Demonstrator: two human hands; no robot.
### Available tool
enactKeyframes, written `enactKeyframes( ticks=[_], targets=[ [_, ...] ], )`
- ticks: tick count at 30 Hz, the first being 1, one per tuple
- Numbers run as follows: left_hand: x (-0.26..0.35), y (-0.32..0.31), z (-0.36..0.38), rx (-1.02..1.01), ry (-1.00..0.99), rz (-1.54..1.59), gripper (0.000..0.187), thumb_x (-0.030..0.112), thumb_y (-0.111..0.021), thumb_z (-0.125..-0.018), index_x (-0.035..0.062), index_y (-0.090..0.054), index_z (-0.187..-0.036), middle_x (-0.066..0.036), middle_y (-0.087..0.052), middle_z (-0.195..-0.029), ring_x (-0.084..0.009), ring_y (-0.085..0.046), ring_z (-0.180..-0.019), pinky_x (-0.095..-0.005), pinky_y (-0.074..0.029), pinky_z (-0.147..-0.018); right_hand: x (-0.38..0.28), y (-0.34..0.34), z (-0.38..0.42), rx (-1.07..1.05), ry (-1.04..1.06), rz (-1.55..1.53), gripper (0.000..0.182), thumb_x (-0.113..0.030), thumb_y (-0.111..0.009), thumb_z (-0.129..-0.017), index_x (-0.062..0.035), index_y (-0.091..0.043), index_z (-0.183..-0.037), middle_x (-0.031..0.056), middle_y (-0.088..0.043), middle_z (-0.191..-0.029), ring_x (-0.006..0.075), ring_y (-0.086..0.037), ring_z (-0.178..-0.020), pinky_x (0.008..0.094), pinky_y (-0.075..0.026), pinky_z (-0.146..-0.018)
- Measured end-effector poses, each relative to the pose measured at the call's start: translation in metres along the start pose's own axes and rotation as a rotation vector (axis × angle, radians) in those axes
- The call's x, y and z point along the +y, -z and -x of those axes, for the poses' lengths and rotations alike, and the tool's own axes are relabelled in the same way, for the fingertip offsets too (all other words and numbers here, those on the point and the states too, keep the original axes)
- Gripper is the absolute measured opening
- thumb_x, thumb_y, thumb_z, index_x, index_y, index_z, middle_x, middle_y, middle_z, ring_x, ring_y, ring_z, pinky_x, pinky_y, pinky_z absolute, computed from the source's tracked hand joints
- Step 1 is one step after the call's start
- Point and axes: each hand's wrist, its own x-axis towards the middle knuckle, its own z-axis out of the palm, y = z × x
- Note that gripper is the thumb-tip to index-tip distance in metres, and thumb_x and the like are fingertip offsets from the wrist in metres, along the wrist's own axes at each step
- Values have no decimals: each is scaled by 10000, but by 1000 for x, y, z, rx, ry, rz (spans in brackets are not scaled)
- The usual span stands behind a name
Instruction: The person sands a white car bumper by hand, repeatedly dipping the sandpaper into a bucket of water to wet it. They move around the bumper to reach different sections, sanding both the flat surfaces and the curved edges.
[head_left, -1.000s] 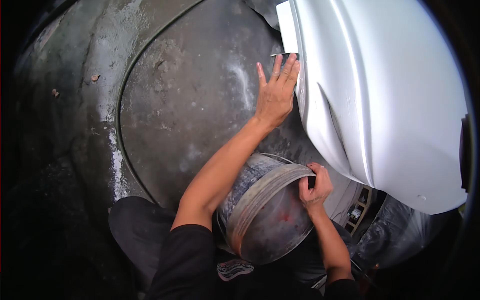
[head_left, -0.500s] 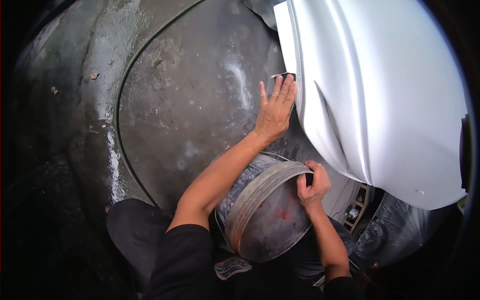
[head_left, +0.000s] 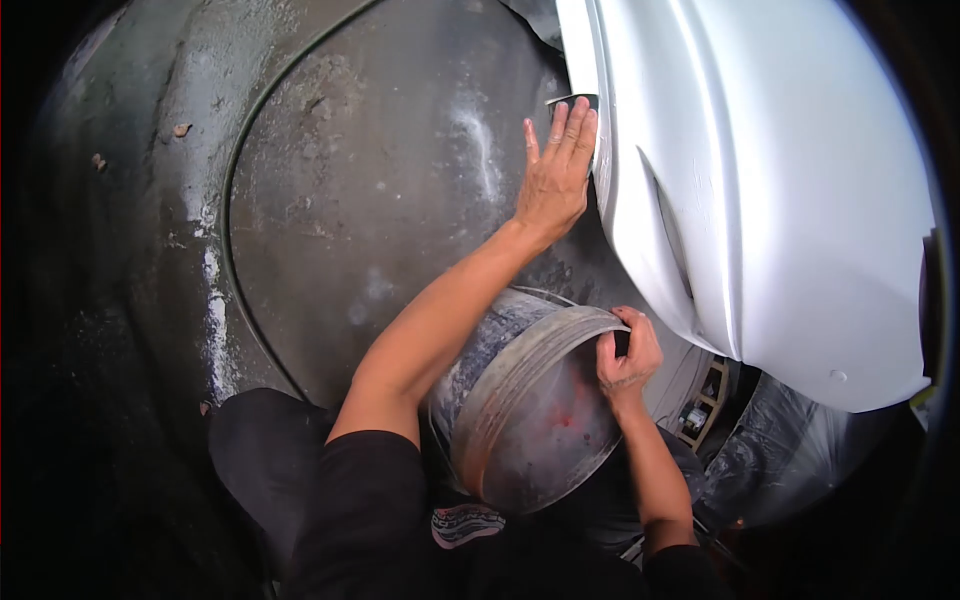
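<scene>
Up at the left edge of a glossy white car body panel (head_left: 790,200), my left hand (head_left: 556,180) lies with its fingers stretched out. Under the fingertips is a thin dark sheet of sandpaper (head_left: 572,99) with a pale curled edge, pressed against the panel's rim; most of it is hidden by the hand. My right hand (head_left: 632,355) is closed around the rim of a grimy bucket (head_left: 480,390), thumb inside. The bucket leans toward my body between my legs, showing reddish smears inside.
A dark hose (head_left: 232,200) curves across the wet, stained concrete floor (head_left: 340,230). Crumpled dark plastic sheeting (head_left: 780,445) lies under the panel's lower end, beside a pale slatted part (head_left: 708,405). Small debris (head_left: 181,130) lies at the left.
My left hand and the sandpaper have slid upward along the panel's edge. My right hand keeps its grip on the bucket rim. The view has shifted slightly.
</scene>
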Motion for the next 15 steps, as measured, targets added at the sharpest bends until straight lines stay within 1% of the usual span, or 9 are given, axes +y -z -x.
enactKeyframes(
  ticks=[1, 2, 4, 5, 6, 8, 9, 12, 15],
  targets=[
    [9, -4, 15, -14, 29, 30, 804, -61, -517, -873, -24, -279, -1640, -212, -219, -1741, -435, -224, -1599, -734, -98, -1238, -1, 0, -1, 0, -5, -8, 272, -71, -689, -760, 21, -686, -1016, 203, -729, -982, 388, -707, -871, 430, -570, -788],
    [6, -5, 24, -1, 15, 17, 804, -61, -517, -873, -24, -279, -1640, -212, -219, -1741, -435, -224, -1599, -734, -98, -1238, -1, -1, -3, 15, 11, -16, 272, -71, -689, -760, 21, -686, -1016, 203, -729, -982, 388, -707, -871, 430, -570, -788],
    [3, -12, 39, -62, -37, -71, 800, -48, -532, -877, -31, -280, -1636, -218, -222, -1737, -431, -231, -1597, -734, -116, -1237, 1, 1, -1, -13, -3, -16, 264, -64, -684, -765, 22, -683, -1014, 204, -729, -983, 390, -709, -876, 431, -572, -792],
    [0, -2, 34, -99, -60, -97, 787, -45, -528, -890, -27, -280, -1637, -217, -221, -1738, -424, -236, -1596, -731, -118, -1240, 0, 1, -1, -10, 0, -17, 264, -64, -684, -765, 22, -683, -1014, 204, -729, -983, 390, -709, -876, 431, -572, -792],
    [1, 4, 20, -99, -62, -96, 787, -45, -528, -890, -27, -280, -1637, -217, -221, -1738, -424, -236, -1596, -731, -118, -1240, 0, 0, -1, 7, 9, -18, 261, -65, -684, -765, 23, -681, -1011, 204, -729, -982, 390, -710, -875, 430, -573, -794],
    [-3, 7, -5, -75, -43, -218, 757, -38, -515, -911, -24, -293, -1634, -219, -225, -1736, -422, -248, -1593, -730, -106, -1241, 1, -2, 1, 9, 11, -6, 258, -67, -684, -766, 23, -680, -1008, 203, -729, -981, 390, -711, -873, 429, -574, -796],
    [0, 7, -2, -44, -26, -155, 718, -25, -504, -932, -16, -320, -1626, -201, -247, -1735, -415, -256, -1593, -726, -102, -1243, -1, 0, 4, 0, -3, 1, 260, -68, -683, -765, 21, -680, -1009, 202, -728, -979, 390, -710, -870, 430, -574, -796],
    [8, -16, 42, -31, 22, -45, 699, -8, -506, -942, -9, -339, -1621, -177, -274, -1731, -409, -262, -1592, -738, -107, -1235, 0, 0, 0, 13, 7, -9, 261, -65, -676, -766, 18, -680, -1013, 200, -726, -973, 391, -708, -868, 432, -572, -796],
    [-3, -3, 36, -71, -59, -149, 723, -18, -508, -934, 7, -327, -1633, -164, -263, -1739, -406, -254, -1596, -754, -101, -1226, -1, 2, 2, 4, -9, -21, 260, -57, -668, -769, 16, -680, -1018, 198, -725, -968, 392, -705, -867, 432, -569, -794]
  ],
)
